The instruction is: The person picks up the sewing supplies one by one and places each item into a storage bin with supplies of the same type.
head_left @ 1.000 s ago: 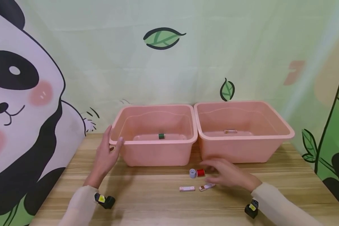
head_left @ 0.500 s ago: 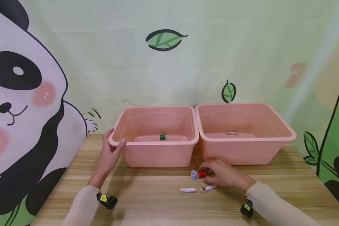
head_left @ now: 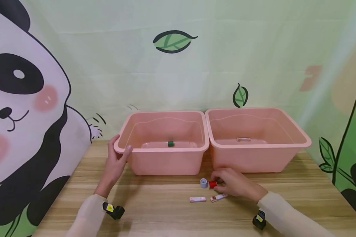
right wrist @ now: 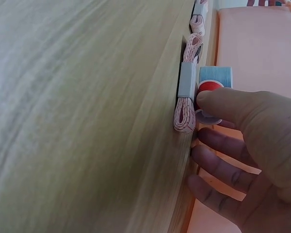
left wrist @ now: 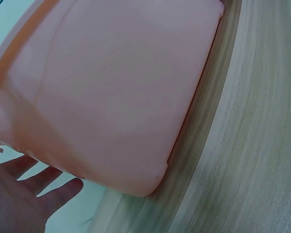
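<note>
Between thumb and fingertips, my right hand (head_left: 236, 183) pinches a spool of red thread (head_left: 212, 184) on the table, in front of the right bin. A light-blue thread spool (head_left: 203, 183) stands on end just left of it. Closer to me lie two folded, pink-and-white measuring tapes, one flat tape (head_left: 197, 199) and one slanted tape (head_left: 218, 197); the right wrist view shows a pale band round the nearer tape (right wrist: 186, 80). My left hand (head_left: 115, 166) holds the front left corner of the left pink bin (head_left: 163, 163), thumb at the rim and fingers along its side.
The right pink bin (head_left: 255, 159) stands against the left one, with another folded tape (head_left: 243, 139) inside. A green thread spool (head_left: 170, 144) lies in the left bin. Behind both hangs a printed cloth backdrop (head_left: 178, 82). The wooden table (head_left: 166, 220) extends toward me.
My right hand has closed its fingers on the red spool and shifted it slightly right, away from the light-blue one. My left hand stays at the bin's corner.
</note>
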`<action>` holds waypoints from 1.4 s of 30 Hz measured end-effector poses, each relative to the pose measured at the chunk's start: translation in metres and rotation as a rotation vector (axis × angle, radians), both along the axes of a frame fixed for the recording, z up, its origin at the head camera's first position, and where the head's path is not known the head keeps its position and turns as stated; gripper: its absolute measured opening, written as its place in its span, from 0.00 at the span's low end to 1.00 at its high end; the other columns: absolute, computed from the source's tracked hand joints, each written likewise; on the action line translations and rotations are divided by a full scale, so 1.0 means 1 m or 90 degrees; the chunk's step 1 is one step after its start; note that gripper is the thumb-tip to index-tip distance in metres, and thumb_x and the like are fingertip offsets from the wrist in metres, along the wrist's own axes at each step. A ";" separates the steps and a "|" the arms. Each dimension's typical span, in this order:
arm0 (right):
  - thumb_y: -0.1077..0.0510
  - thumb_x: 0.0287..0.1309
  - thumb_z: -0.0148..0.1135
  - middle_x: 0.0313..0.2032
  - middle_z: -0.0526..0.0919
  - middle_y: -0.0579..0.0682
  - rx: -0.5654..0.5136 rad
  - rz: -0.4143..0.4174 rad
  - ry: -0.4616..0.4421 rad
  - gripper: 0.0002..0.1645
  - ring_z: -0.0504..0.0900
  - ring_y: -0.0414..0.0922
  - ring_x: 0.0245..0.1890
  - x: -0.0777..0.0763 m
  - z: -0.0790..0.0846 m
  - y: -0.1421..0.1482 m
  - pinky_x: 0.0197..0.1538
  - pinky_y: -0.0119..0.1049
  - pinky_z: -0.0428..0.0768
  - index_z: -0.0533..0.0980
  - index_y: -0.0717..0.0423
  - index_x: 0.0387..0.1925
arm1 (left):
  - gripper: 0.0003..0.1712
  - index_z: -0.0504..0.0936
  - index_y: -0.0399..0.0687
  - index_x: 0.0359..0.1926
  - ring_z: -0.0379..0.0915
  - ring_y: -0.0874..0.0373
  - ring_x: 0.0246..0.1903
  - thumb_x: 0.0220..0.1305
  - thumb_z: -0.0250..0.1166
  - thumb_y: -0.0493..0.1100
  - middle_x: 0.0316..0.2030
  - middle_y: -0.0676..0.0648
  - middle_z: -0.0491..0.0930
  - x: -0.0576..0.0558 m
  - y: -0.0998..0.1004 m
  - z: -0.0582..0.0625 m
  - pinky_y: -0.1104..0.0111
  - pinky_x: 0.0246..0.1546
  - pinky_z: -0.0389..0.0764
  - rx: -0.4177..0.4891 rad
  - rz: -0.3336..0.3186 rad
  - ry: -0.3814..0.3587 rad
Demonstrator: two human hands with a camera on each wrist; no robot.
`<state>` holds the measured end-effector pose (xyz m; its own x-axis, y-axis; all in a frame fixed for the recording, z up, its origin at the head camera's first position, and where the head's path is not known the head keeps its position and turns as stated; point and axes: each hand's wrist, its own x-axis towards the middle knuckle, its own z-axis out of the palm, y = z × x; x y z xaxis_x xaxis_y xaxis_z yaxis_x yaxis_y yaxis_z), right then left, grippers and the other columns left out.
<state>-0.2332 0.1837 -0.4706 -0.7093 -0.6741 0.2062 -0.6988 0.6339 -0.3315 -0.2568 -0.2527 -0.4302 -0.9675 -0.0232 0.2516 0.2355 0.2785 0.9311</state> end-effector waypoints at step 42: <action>0.61 0.55 0.74 0.39 0.80 0.33 -0.075 0.025 -0.083 0.15 0.82 0.42 0.44 0.015 0.037 0.001 0.51 0.43 0.83 0.79 0.42 0.41 | 0.43 0.45 0.71 0.79 0.65 0.44 0.68 0.74 0.60 0.59 0.77 0.46 0.56 -0.001 0.001 -0.004 0.55 0.59 0.77 0.031 0.019 -0.010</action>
